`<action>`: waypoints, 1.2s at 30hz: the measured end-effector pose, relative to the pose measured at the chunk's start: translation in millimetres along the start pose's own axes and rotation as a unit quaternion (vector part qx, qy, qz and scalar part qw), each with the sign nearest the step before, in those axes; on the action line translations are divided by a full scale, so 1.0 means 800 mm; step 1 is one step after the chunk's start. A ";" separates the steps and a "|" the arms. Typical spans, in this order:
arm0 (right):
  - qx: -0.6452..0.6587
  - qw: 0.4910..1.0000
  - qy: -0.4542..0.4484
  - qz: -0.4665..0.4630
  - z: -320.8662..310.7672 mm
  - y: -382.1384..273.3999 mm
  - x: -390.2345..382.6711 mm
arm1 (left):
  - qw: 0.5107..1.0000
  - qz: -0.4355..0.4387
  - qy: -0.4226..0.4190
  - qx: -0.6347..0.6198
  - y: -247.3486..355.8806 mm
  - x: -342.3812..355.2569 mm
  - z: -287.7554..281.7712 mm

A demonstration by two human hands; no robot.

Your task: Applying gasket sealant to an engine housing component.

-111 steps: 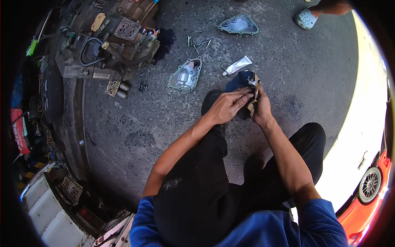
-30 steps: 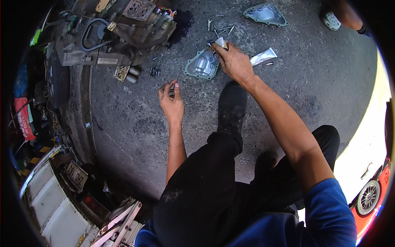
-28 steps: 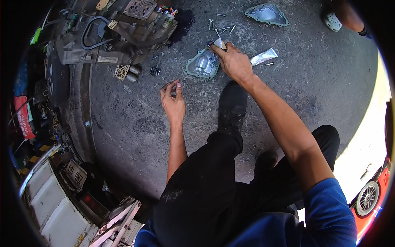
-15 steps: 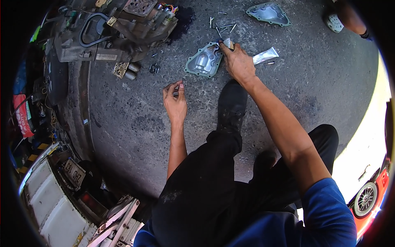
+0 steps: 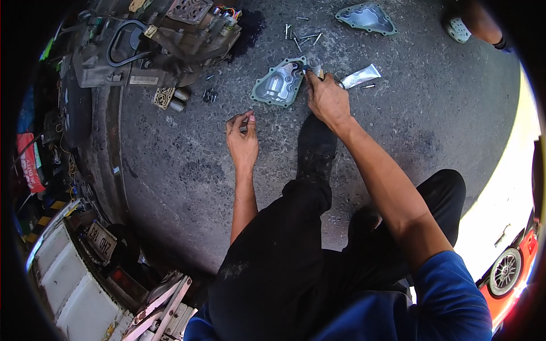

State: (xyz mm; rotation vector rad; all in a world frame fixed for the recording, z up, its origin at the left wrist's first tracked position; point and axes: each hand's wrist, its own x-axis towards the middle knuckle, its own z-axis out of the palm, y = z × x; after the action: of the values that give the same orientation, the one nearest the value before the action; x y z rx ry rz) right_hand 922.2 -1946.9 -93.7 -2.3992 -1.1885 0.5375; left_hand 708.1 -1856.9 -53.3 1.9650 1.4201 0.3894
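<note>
A grey cast-metal cover [image 5: 277,85] lies open side up on the ground, its bolt-hole rim facing me. My right hand [image 5: 330,99] is at its right edge, with bent fingertips pressed together at the rim. What they hold, if anything, is hidden, though a small pale and tan piece shows beside the fingers. My left hand [image 5: 242,139] hovers below the cover, apart from it, thumb and fingers curled together in a pinch. I cannot make out anything between them. Just right of my right hand lies a silvery squeeze tube [image 5: 362,77].
Several bolts [image 5: 307,38] lie beyond the cover, and more small bolts [image 5: 210,95] to its left. A second metal cover [image 5: 367,19] is at the far right. A dirty gearbox-like assembly [image 5: 165,51] fills the far left. Another person's clog [image 5: 458,30] stands top right.
My right hand has slid a little toward me along the cover's right rim. The small pale piece is now more covered by the fingers. My left hand stays put.
</note>
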 end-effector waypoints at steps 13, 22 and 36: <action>0.042 0.999 -0.005 0.020 0.002 -0.012 -0.017 | 1.000 -0.001 -0.015 -0.002 -0.011 -0.001 0.003; 0.046 0.998 0.011 0.036 -0.009 -0.010 -0.010 | 1.000 -0.001 -0.022 -0.002 -0.009 -0.001 0.007; 0.134 0.987 0.020 0.086 -0.024 -0.043 0.034 | 0.996 -0.037 -0.032 -0.071 0.012 0.023 0.016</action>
State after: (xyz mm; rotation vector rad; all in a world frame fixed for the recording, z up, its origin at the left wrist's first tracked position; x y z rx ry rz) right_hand 924.5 -1909.4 -64.1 -2.2779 -0.8366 0.6543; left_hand 728.9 -1846.2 -58.5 1.7897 1.3823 0.3797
